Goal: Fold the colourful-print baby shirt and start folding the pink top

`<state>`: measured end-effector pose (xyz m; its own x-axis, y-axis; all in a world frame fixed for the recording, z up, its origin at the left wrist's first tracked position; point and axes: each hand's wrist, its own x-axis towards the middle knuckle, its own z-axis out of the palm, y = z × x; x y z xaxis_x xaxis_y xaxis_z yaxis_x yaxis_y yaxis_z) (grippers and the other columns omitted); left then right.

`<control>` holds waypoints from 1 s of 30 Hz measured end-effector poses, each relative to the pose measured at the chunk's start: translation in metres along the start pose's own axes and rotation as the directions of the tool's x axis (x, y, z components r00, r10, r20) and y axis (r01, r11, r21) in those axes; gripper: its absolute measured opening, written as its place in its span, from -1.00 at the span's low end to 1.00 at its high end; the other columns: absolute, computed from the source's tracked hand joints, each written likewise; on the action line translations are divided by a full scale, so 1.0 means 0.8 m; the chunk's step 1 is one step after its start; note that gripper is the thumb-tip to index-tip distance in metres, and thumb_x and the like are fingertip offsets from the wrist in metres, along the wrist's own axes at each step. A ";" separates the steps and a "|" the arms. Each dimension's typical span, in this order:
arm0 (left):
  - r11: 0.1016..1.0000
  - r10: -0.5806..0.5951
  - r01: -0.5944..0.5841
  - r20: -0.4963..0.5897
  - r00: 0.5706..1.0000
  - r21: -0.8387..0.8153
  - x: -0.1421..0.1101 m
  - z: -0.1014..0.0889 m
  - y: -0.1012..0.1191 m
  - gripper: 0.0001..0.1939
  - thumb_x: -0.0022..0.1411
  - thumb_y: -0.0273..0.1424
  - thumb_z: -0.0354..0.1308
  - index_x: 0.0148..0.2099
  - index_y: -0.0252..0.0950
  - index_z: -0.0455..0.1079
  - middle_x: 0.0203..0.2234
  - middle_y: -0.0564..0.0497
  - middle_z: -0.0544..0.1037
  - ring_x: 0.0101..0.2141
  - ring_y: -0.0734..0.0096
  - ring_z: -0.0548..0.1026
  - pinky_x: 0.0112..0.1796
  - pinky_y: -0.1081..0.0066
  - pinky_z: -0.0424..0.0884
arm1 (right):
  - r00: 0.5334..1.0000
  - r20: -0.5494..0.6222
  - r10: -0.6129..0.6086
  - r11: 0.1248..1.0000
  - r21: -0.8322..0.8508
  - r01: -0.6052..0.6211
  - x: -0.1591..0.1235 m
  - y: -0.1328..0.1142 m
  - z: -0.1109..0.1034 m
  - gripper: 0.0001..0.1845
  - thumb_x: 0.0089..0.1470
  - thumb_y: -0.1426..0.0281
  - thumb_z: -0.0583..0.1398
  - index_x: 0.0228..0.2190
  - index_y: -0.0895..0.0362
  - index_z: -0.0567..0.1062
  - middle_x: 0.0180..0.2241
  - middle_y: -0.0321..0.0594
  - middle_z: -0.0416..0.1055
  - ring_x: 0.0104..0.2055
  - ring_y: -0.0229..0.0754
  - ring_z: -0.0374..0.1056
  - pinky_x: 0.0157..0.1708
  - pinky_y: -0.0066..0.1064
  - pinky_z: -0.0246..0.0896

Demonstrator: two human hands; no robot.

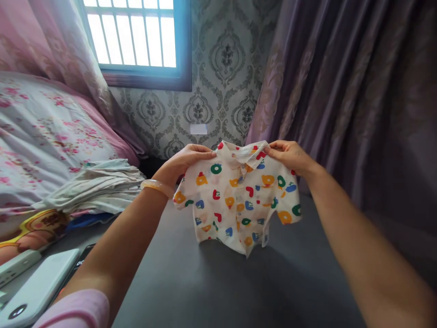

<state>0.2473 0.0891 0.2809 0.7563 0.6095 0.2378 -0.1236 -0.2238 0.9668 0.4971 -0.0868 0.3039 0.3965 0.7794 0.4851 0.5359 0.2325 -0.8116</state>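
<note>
A small white shirt with a collar, short sleeves and a colourful print hangs spread out in front of me. Its front faces me, and the lower hem is just above or touching the grey surface; I cannot tell which. At the shoulder on the left of the collar, my left hand pinches the fabric between thumb and fingers. The opposite shoulder is gripped the same way by my right hand. A pale bangle circles my left wrist.
On the left lie a heap of pale folded cloth, floral bedding, a yellow printed item, a power strip and a white device. Purple curtains hang on the right. A patterned wall and barred window stand behind.
</note>
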 end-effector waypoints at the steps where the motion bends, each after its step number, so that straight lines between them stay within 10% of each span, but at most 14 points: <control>1: 0.997 0.064 -0.061 -0.065 0.996 0.045 0.003 0.002 -0.002 -0.59 -0.16 -0.21 0.40 -0.28 -0.39 0.50 -0.49 -0.06 0.57 -0.54 0.38 0.50 -0.51 0.42 0.44 | 1.000 -0.014 -0.027 0.999 -0.027 0.027 0.000 -0.001 0.002 -0.59 -0.22 0.04 0.36 -0.43 0.10 0.54 -0.47 -0.23 0.53 -0.49 -0.17 0.41 -0.54 -0.40 0.33; 7: 0.852 0.523 -0.449 -0.382 0.762 0.270 0.001 0.013 0.010 -0.69 -0.02 -0.21 0.29 -0.32 -0.36 0.52 -0.53 0.06 0.53 -0.47 0.46 0.48 -0.46 0.53 0.38 | 0.992 0.052 -0.117 0.993 -0.023 0.118 -0.023 -0.028 0.008 -0.60 -0.15 0.03 0.34 -0.38 0.08 0.53 -0.41 -0.23 0.53 -0.40 -0.15 0.45 -0.49 -0.43 0.37; 12: 0.931 0.358 -0.344 -0.129 0.925 0.120 -0.008 0.006 0.023 -0.68 0.00 -0.18 0.28 -0.30 -0.33 0.51 -0.54 0.05 0.52 -0.52 0.45 0.47 -0.52 0.51 0.38 | 0.988 0.154 -0.021 1.000 0.006 0.021 -0.026 -0.025 0.005 -0.61 -0.18 0.06 0.36 -0.41 0.10 0.54 -0.45 -0.24 0.53 -0.47 -0.20 0.43 -0.54 -0.46 0.34; 15: 0.937 0.297 -0.253 -0.170 0.940 0.241 -0.005 0.008 0.020 -0.74 -0.11 -0.27 0.35 -0.41 -0.37 0.49 -0.60 0.07 0.49 -0.54 0.46 0.46 -0.52 0.52 0.38 | 0.996 0.080 -0.034 0.998 -0.056 0.039 -0.025 -0.017 0.012 -0.63 -0.18 0.08 0.37 -0.44 0.12 0.54 -0.49 -0.26 0.52 -0.50 -0.22 0.42 -0.58 -0.50 0.30; 21: 0.889 0.455 -0.457 -0.094 0.885 0.000 -0.004 0.014 0.027 -0.65 0.10 -0.13 0.19 -0.25 -0.33 0.47 -0.37 -0.01 0.55 -0.31 0.33 0.51 -0.29 0.35 0.44 | 0.985 0.149 -0.082 0.988 0.139 0.061 -0.035 -0.026 0.012 -0.57 -0.11 0.04 0.32 -0.26 0.05 0.51 -0.33 -0.23 0.54 -0.38 -0.14 0.47 -0.43 -0.35 0.40; 24: 0.861 0.441 -0.355 -0.187 0.878 0.363 0.009 0.006 0.016 -0.71 0.05 -0.20 0.23 -0.32 -0.35 0.50 -0.47 0.00 0.52 -0.37 0.36 0.47 -0.32 0.39 0.39 | 0.989 0.114 -0.092 0.994 -0.048 0.098 -0.019 -0.015 0.011 -0.58 -0.12 0.02 0.32 -0.35 0.09 0.52 -0.40 -0.21 0.53 -0.40 -0.12 0.45 -0.46 -0.35 0.38; 30: 0.540 0.631 -0.124 -0.303 0.714 0.832 0.022 0.004 -0.004 -0.73 0.15 -0.23 0.12 -0.25 -0.28 0.54 -0.46 0.02 0.51 -0.36 0.38 0.42 -0.31 0.42 0.30 | 0.911 -0.107 -0.397 0.778 -0.566 0.273 0.005 0.006 0.020 -0.56 0.10 -0.01 0.12 -0.28 0.11 0.51 -0.35 -0.17 0.53 -0.30 -0.08 0.43 -0.33 -0.30 0.31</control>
<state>0.2633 0.0981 0.2821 0.2674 0.5245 0.8083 0.3740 -0.8296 0.4146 0.4895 -0.0735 0.2970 0.2285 0.5556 0.7995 0.9468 0.0642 -0.3152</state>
